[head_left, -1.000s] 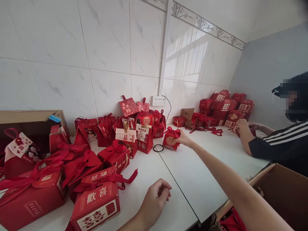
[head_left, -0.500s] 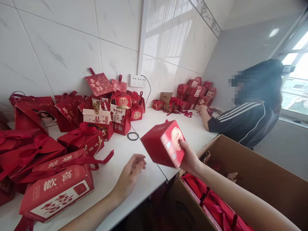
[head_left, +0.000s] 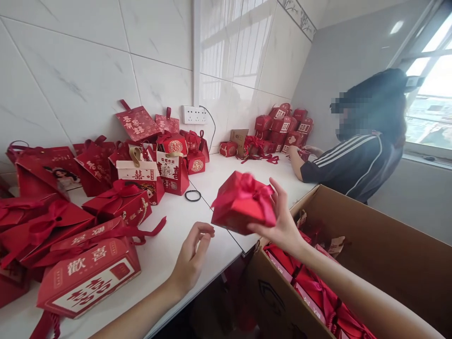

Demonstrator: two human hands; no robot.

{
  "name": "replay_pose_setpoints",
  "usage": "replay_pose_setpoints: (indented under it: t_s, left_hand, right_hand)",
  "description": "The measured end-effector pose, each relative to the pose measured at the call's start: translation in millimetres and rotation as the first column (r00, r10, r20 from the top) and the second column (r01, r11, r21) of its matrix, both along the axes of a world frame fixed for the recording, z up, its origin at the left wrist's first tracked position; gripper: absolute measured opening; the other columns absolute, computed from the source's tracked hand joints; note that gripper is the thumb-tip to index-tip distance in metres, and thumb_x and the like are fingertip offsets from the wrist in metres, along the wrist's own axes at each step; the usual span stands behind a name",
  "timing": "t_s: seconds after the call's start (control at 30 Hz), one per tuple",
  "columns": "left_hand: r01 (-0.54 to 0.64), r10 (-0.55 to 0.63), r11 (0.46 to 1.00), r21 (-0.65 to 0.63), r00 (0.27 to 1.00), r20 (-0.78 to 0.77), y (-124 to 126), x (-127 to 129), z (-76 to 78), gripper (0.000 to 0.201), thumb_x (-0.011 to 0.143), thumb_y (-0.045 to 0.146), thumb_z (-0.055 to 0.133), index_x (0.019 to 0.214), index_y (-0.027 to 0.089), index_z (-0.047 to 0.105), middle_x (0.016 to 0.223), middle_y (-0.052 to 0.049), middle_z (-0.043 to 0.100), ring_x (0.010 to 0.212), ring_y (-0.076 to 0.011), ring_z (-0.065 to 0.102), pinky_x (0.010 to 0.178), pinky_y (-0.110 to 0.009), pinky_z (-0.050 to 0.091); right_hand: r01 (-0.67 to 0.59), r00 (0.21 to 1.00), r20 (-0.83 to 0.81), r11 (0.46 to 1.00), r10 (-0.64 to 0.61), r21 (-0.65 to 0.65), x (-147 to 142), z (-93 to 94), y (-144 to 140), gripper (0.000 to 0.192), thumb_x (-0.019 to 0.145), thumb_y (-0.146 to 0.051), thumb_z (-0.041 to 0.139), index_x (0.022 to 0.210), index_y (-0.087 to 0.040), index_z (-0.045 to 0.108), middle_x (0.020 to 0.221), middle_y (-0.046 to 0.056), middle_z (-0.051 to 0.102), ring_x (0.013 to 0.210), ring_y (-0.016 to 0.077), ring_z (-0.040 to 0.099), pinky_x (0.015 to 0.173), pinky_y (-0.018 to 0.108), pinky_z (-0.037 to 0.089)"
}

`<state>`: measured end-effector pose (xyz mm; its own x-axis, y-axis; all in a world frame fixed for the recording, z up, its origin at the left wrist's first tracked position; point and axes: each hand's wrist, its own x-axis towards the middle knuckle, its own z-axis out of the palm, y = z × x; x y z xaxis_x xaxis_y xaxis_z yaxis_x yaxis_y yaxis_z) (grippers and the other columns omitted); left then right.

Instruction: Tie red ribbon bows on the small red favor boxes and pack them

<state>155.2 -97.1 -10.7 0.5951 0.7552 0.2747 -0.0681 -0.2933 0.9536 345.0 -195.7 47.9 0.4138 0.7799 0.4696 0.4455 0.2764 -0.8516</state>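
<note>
Ribboned box (head_left: 229,202): in your right hand (head_left: 286,228), above the white table (head_left: 176,217)
Your right grip: thumb and fingers clasping the box's 3 o'clock side
Your left hand (head_left: 190,259): 8 o'clock from the box, apart, fingers loosely curled, thumb gap narrow
Black ring (head_left: 192,201): 9 o'clock, on the table
Carton (head_left: 395,240): 4 o'clock, red packages (head_left: 320,294) inside

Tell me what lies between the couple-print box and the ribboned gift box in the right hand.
Head view: a black ring on white tabletop, between the couple-print box and the ribboned gift box.
</note>
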Motion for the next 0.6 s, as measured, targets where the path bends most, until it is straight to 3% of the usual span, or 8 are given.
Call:
replay_pose_setpoints:
  t_s: [0.07,0.13,0.23,0.37,0.47,0.53,0.57,0.6]
  left_hand:
    - [0.028,-0.028,1.000,-0.003,0.998,-0.055,-1,-1,1.1,0.021,0.088,0.037,0.042,0.086,0.020,0.055,0.083,-0.003,0.057,0.084,-0.0183,0.054,0.078,-0.031,0.044]
    - [0.025,-0.027,0.999,-0.022,0.997,-0.075,0,-1,1.4,0.022,0.087,0.038,0.042,0.083,0.020,0.055,0.080,-0.003,0.056,0.082,-0.0185,0.054,0.077,-0.031,0.045]
    - [0.027,-0.031,0.998,-0.049,0.997,-0.069,2,-1,-0.8,0.021,0.086,0.038,0.044,0.082,0.020,0.055,0.078,-0.003,0.056,0.079,-0.0181,0.054,0.075,-0.030,0.046]
    - [0.055,-0.058,0.997,-0.052,0.997,-0.053,7,1,-1.8,0.021,0.086,0.038,0.045,0.083,0.020,0.056,0.077,-0.002,0.056,0.074,-0.0168,0.055,0.071,-0.029,0.047]
    - [-0.003,0.004,1.000,-0.029,0.998,0.055,13,11,11.9,0.022,0.086,0.038,0.046,0.085,0.019,0.056,0.078,-0.003,0.057,0.074,-0.0168,0.055,0.070,-0.030,0.046]
    - [-0.039,0.044,0.999,-0.031,0.984,0.172,13,24,29.7,0.027,0.087,0.042,0.044,0.088,0.018,0.056,0.082,-0.004,0.057,0.077,-0.0173,0.055,0.071,-0.030,0.045]
    - [-0.029,0.035,0.999,-0.033,0.977,0.211,11,32,39.8,0.032,0.087,0.046,0.041,0.090,0.018,0.056,0.085,-0.004,0.058,0.079,-0.0180,0.055,0.072,-0.030,0.045]
    - [0.014,-0.009,1.000,-0.024,0.979,0.205,6,40,49.9,0.038,0.087,0.051,0.039,0.093,0.018,0.056,0.089,-0.006,0.058,0.083,-0.0192,0.055,0.072,-0.031,0.045]
  right_hand:
    - [-0.115,0.914,-0.399,0.990,0.074,-0.081,1,8.1,-8,0.065,0.072,-0.062,0.058,0.123,-0.027,0.041,0.122,0.009,0.054,0.112,0.0296,0.054,0.090,0.050,0.048]
    - [-0.225,0.735,-0.669,0.970,0.108,-0.091,4,14.0,-17,0.054,0.078,-0.068,0.043,0.109,-0.025,0.051,0.110,0.009,0.061,0.103,0.0289,0.060,0.084,0.049,0.052]
    - [-0.249,0.588,-0.803,0.966,0.092,-0.072,7,16.2,-31,0.047,0.079,-0.065,0.042,0.100,-0.025,0.054,0.102,0.006,0.065,0.096,0.0244,0.063,0.082,0.044,0.054]
    - [-0.233,0.553,-0.832,0.967,0.041,-0.107,9,10.6,-45,0.046,0.081,-0.064,0.041,0.100,-0.024,0.054,0.099,0.006,0.066,0.094,0.0229,0.064,0.083,0.043,0.054]
    - [-0.172,0.740,-0.673,0.973,0.023,-0.157,14,3.4,-54,0.055,0.076,-0.065,0.050,0.112,-0.023,0.050,0.106,0.009,0.063,0.099,0.0275,0.062,0.086,0.047,0.052]
    - [-0.014,0.945,-0.326,0.989,-0.034,-0.144,19,-1.3,-62,0.072,0.069,-0.058,0.065,0.128,-0.026,0.038,0.120,0.010,0.055,0.107,0.0295,0.058,0.090,0.049,0.049]
    - [0.089,0.992,-0.081,0.992,-0.096,-0.091,22,-3.0,-67,0.084,0.065,-0.052,0.072,0.133,-0.028,0.030,0.125,0.010,0.050,0.111,0.0305,0.055,0.093,0.050,0.047]
    - [0.173,0.971,0.171,0.985,-0.169,-0.007,25,-4.0,-72,0.094,0.061,-0.045,0.078,0.137,-0.030,0.024,0.130,0.011,0.045,0.115,0.0317,0.051,0.095,0.051,0.045]
